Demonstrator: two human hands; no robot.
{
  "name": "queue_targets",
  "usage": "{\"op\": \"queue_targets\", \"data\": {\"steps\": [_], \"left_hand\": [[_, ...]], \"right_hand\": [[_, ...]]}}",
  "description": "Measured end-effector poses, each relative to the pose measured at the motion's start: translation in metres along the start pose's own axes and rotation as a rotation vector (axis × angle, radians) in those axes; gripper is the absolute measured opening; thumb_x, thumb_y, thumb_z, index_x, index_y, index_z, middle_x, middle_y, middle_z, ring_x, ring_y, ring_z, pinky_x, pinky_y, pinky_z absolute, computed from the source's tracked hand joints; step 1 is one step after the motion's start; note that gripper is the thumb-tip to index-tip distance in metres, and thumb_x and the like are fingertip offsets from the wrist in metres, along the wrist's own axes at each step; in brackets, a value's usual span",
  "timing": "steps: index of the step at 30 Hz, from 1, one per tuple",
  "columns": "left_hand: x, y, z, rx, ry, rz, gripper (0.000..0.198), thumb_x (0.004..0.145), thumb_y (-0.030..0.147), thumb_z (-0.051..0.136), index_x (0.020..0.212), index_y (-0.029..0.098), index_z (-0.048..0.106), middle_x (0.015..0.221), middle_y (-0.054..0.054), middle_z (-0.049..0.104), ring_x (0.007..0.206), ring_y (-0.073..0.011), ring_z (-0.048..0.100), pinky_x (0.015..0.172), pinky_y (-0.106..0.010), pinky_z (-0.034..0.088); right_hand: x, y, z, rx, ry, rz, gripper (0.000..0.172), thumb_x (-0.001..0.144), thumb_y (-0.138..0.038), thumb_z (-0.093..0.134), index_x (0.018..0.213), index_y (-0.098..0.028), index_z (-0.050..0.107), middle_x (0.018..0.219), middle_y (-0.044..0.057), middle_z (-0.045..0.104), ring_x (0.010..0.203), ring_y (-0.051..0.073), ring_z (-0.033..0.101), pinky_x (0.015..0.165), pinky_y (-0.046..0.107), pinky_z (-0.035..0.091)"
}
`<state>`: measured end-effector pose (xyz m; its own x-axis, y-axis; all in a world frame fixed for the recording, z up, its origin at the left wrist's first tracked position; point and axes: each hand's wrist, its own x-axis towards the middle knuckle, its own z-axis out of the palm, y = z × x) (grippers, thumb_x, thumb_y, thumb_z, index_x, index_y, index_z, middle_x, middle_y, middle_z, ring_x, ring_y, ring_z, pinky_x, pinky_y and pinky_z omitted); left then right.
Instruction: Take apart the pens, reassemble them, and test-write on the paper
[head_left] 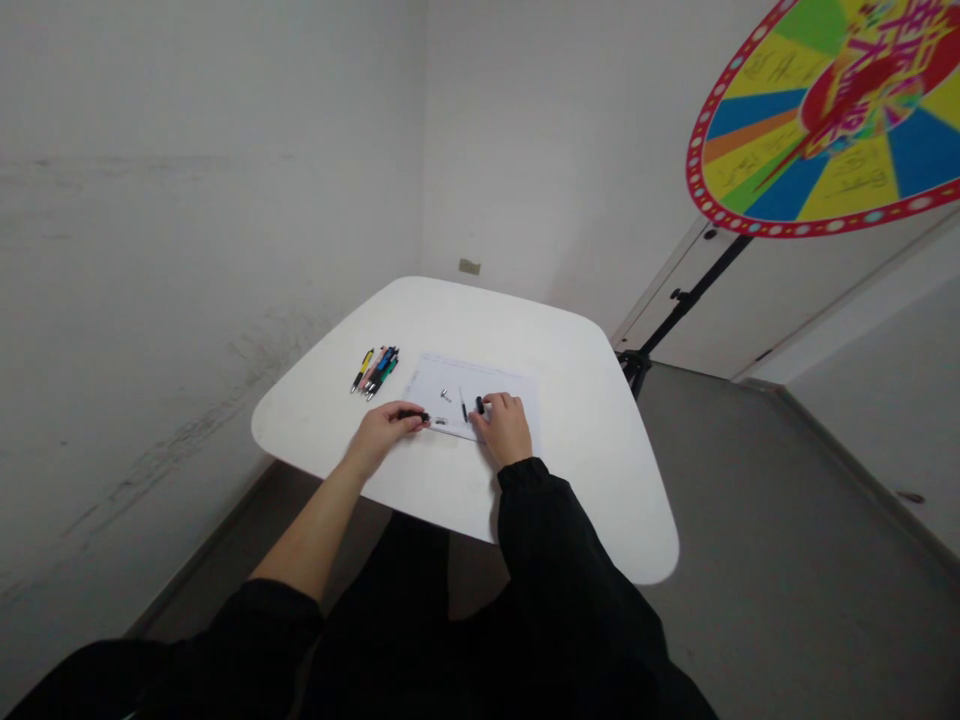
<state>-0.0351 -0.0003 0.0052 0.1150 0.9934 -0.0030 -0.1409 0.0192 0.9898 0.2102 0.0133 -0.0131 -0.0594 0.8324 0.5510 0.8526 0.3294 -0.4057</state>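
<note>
Head view: left hand [386, 428] pinches a black pen barrel [413, 414] at the paper sheet's [436, 374] near-left edge. Right hand [504, 426] lies on the sheet, fingers curled, tips at a short black pen part [479, 404]; grip cannot be told. Coloured pens [376, 370] lie left on the white bench [450, 315].

A black pen barrel [414, 414] lies nearly level at the near-left edge of the sheet of paper [517, 392], one end pinched in the left hand [382, 430]. On the paper's near middle, a short black pen piece [479, 404] touches the right hand [504, 428]. A thin dark refill [463, 408] lies just left of it.
</note>
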Motion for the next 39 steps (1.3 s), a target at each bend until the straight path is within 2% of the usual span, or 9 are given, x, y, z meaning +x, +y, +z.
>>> {"op": "queue_targets", "data": {"steps": [4,8,11,16,22,29,33,36,39], "left_hand": [[0.001,0.000,-0.001,-0.017,-0.005,0.013,0.046,0.062,0.035,0.088,0.100,0.014,0.072,0.097,-0.010,0.078,0.091,-0.0250,0.076,0.095,-0.044,0.057],[0.002,-0.001,-0.002,-0.025,-0.026,0.037,0.054,0.062,0.033,0.088,0.110,0.015,0.069,0.096,-0.009,0.078,0.091,-0.0245,0.076,0.094,-0.043,0.057],[0.002,0.000,-0.003,-0.022,-0.035,0.042,0.055,0.063,0.032,0.087,0.112,0.015,0.068,0.099,-0.010,0.078,0.091,-0.0246,0.075,0.093,-0.043,0.057],[0.001,0.000,-0.003,-0.007,-0.057,0.047,0.053,0.064,0.031,0.086,0.112,0.016,0.069,0.102,-0.011,0.078,0.092,-0.0243,0.075,0.092,-0.042,0.057],[-0.001,0.001,-0.001,-0.011,-0.079,0.045,0.051,0.066,0.029,0.085,0.113,0.016,0.068,0.105,-0.011,0.078,0.094,-0.0237,0.074,0.093,-0.043,0.056],[0.002,-0.004,-0.003,0.008,-0.067,0.069,0.054,0.069,0.033,0.085,0.116,0.016,0.066,0.120,-0.013,0.073,0.097,-0.0245,0.074,0.097,-0.045,0.056],[0.004,-0.008,-0.005,0.037,-0.009,0.110,0.051,0.074,0.034,0.080,0.121,0.020,0.063,0.135,-0.013,0.065,0.092,-0.0212,0.075,0.093,-0.041,0.058],[0.005,-0.010,-0.006,0.054,0.004,0.116,0.047,0.077,0.035,0.077,0.118,0.019,0.064,0.130,-0.013,0.067,0.092,-0.0211,0.075,0.089,-0.039,0.059],[0.004,-0.011,-0.006,0.066,-0.011,0.107,0.044,0.077,0.036,0.076,0.116,0.017,0.065,0.121,-0.012,0.071,0.092,-0.0223,0.075,0.088,-0.039,0.059]], "right_hand": [[0.000,-0.004,-0.006,0.041,0.020,-0.008,0.017,0.091,-0.027,0.064,0.107,-0.020,0.066,0.110,0.013,0.064,0.105,0.031,0.053,0.094,0.047,0.046],[-0.002,-0.008,-0.015,0.113,0.077,-0.060,0.020,0.099,-0.028,0.049,0.104,-0.022,0.068,0.105,0.012,0.066,0.104,0.029,0.055,0.096,0.047,0.045],[-0.007,-0.014,-0.021,0.205,0.031,-0.126,0.028,0.102,-0.031,0.043,0.105,-0.023,0.069,0.103,0.011,0.069,0.102,0.027,0.058,0.096,0.046,0.046],[-0.018,-0.024,-0.020,0.312,-0.060,-0.224,0.025,0.098,-0.038,0.055,0.113,-0.023,0.069,0.096,0.009,0.070,0.094,0.024,0.062,0.088,0.040,0.052],[-0.024,-0.024,-0.016,0.294,-0.024,-0.273,0.019,0.099,-0.030,0.056,0.105,-0.022,0.071,0.088,0.008,0.072,0.083,0.020,0.065,0.079,0.034,0.055],[-0.033,-0.022,-0.025,0.242,0.035,-0.224,0.017,0.098,-0.030,0.057,0.100,-0.022,0.072,0.088,0.006,0.074,0.078,0.018,0.068,0.076,0.031,0.055],[-0.035,-0.012,-0.033,0.189,0.177,-0.149,0.017,0.097,-0.031,0.058,0.092,-0.020,0.070,0.081,0.005,0.072,0.067,0.014,0.063,0.067,0.028,0.053],[-0.035,0.000,-0.039,0.118,0.279,-0.047,0.019,0.096,-0.032,0.056,0.086,-0.019,0.066,0.076,0.003,0.069,0.061,0.013,0.059,0.062,0.026,0.049],[-0.034,0.011,-0.043,0.035,0.295,0.021,0.019,0.095,-0.030,0.054,0.082,-0.020,0.063,0.073,0.002,0.066,0.060,0.013,0.057,0.063,0.026,0.046]]}}
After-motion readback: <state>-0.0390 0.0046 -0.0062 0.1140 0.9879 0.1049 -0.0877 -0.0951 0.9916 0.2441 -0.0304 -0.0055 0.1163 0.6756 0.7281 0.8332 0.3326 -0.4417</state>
